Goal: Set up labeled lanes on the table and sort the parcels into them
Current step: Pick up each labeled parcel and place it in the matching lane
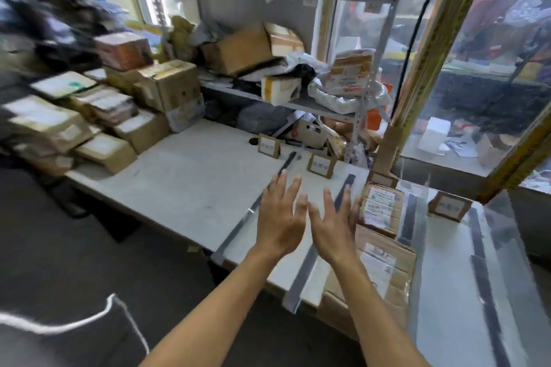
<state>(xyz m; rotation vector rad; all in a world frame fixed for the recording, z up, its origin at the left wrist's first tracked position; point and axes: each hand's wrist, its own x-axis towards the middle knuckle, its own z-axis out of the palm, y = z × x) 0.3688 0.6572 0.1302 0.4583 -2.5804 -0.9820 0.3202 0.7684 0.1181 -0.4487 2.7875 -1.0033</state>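
I find both hands empty above the counter (185,188): left hand (278,219) and right hand (334,225) hover with fingers (293,188) straight and spread, holding nothing. Tape strips (343,192) mark lanes, each headed by a card label (321,165). Two parcels (383,210) lie just right of the right hand; the unsorted stack (98,116) sits well left of it. Risk, in my judgement: the nearer parcel overhangs the counter edge, so a careless nudge could drop it, and a sweep could topple a label.
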